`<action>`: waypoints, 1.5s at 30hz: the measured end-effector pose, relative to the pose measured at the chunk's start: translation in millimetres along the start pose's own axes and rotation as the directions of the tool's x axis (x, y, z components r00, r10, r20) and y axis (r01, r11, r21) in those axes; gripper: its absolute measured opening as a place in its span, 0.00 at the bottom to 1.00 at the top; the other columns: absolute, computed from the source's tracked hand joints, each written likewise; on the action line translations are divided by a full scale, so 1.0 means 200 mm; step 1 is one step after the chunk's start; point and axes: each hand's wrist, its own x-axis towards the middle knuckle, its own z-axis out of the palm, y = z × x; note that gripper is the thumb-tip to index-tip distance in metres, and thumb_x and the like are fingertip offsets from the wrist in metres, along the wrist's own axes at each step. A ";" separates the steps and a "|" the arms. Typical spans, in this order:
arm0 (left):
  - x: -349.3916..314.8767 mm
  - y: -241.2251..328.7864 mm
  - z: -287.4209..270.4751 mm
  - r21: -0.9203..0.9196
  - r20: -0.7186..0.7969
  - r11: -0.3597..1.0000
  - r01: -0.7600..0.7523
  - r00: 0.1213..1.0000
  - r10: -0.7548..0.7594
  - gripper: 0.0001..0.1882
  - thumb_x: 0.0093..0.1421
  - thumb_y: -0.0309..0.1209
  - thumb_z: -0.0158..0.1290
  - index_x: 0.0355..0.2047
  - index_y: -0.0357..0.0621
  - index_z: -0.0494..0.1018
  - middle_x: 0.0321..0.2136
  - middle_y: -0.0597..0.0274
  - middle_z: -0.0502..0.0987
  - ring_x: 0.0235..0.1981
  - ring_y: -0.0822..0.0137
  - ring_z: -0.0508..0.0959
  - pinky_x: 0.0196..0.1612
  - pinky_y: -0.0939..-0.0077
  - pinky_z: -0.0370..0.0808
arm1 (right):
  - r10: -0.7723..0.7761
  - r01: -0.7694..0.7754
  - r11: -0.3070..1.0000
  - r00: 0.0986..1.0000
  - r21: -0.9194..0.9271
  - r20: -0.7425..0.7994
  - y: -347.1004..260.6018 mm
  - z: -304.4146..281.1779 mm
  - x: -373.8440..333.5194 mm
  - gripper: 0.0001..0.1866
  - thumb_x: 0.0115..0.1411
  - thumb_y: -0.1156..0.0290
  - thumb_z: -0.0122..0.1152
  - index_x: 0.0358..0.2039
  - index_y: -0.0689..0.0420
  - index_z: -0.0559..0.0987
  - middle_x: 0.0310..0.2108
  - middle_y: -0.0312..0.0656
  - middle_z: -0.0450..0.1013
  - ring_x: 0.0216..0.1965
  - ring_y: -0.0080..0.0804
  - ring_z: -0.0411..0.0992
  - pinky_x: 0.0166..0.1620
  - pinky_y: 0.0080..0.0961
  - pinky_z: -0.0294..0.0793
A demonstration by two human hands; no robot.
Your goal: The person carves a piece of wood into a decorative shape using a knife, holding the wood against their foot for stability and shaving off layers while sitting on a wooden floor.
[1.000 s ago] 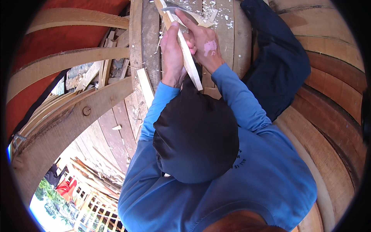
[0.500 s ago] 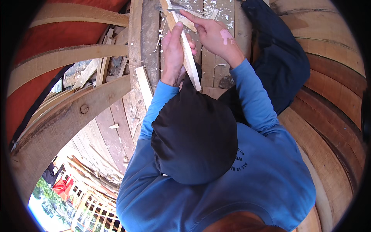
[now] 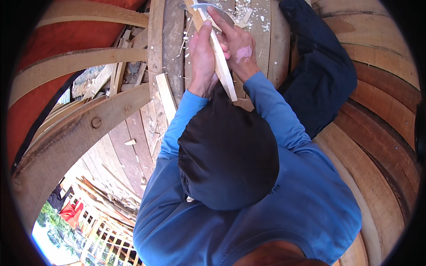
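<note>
Both hands meet at the top of the view, past a black cap (image 3: 228, 155) and blue sleeves. My left hand (image 3: 202, 62) is wrapped around a long pale wooden strip (image 3: 224, 75) that slants from the top edge down toward the cap. My right hand (image 3: 242, 51) grips the same strip from the right, its index finger stretched up along it toward a grey metal blade (image 3: 211, 6) at the strip's far end. I cannot tell whether the blade is fixed to the strip. Pale wood shavings (image 3: 248, 15) lie on the planks around the blade.
Curved wooden ribs (image 3: 80, 62) and hull planks (image 3: 381, 111) surround the spot. A heavy beam with a bolt (image 3: 96, 123) crosses at the left. A loose wooden slat (image 3: 166, 95) lies beside my left arm. Dark blue cloth (image 3: 319, 66) lies at the right. A gap (image 3: 66, 221) at lower left shows ground below.
My right hand swung out to the right of the strip, then came back against it with the index finger up near the blade. My left hand kept its grip.
</note>
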 end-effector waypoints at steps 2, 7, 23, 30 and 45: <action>-0.02 0.01 0.03 -0.004 -0.033 1.000 0.004 0.999 -0.004 0.26 0.72 0.51 0.45 0.21 0.47 0.65 0.11 0.67 0.64 0.09 0.74 0.65 0.11 0.78 0.62 | 0.053 -0.062 0.990 0.996 0.130 0.072 0.00 0.01 0.00 0.43 0.54 0.78 0.60 0.69 0.28 0.68 0.22 0.45 0.76 0.22 0.37 0.78 0.31 0.34 0.79; 0.01 -0.01 -0.05 -0.138 0.031 0.986 0.090 0.996 -0.087 0.16 0.72 0.45 0.48 0.39 0.45 0.67 0.15 0.64 0.70 0.10 0.72 0.69 0.13 0.78 0.67 | 0.020 -0.094 0.938 0.976 0.335 0.219 0.03 -0.10 0.06 0.36 0.62 0.76 0.55 0.67 0.26 0.70 0.26 0.50 0.76 0.22 0.39 0.75 0.32 0.34 0.77; 0.06 -0.04 -0.05 -0.116 0.022 0.989 0.097 0.995 -0.095 0.16 0.72 0.45 0.49 0.38 0.44 0.69 0.17 0.64 0.73 0.13 0.73 0.74 0.16 0.80 0.74 | 0.117 -0.134 0.976 0.987 0.171 0.106 -0.04 -0.09 0.00 0.41 0.55 0.73 0.62 0.69 0.27 0.68 0.19 0.44 0.74 0.21 0.39 0.77 0.31 0.37 0.79; 0.01 0.01 -0.01 0.120 0.023 0.993 0.010 1.000 -0.013 0.26 0.72 0.53 0.45 0.25 0.45 0.67 0.13 0.64 0.70 0.12 0.72 0.72 0.12 0.75 0.71 | 0.177 -0.143 0.886 0.984 0.442 -0.037 0.09 0.06 -0.01 0.35 0.67 0.70 0.57 0.71 0.24 0.63 0.19 0.37 0.65 0.18 0.27 0.69 0.22 0.30 0.72; 0.05 -0.03 -0.04 0.150 0.309 0.966 -0.209 0.938 0.155 0.15 0.75 0.38 0.46 0.53 0.42 0.63 0.33 0.59 0.78 0.28 0.68 0.80 0.31 0.75 0.79 | 0.286 -0.468 0.196 0.868 0.861 0.406 0.12 -0.47 0.13 0.51 0.65 0.72 0.65 0.77 0.41 0.41 0.45 0.43 0.81 0.14 0.13 0.65 0.16 0.11 0.63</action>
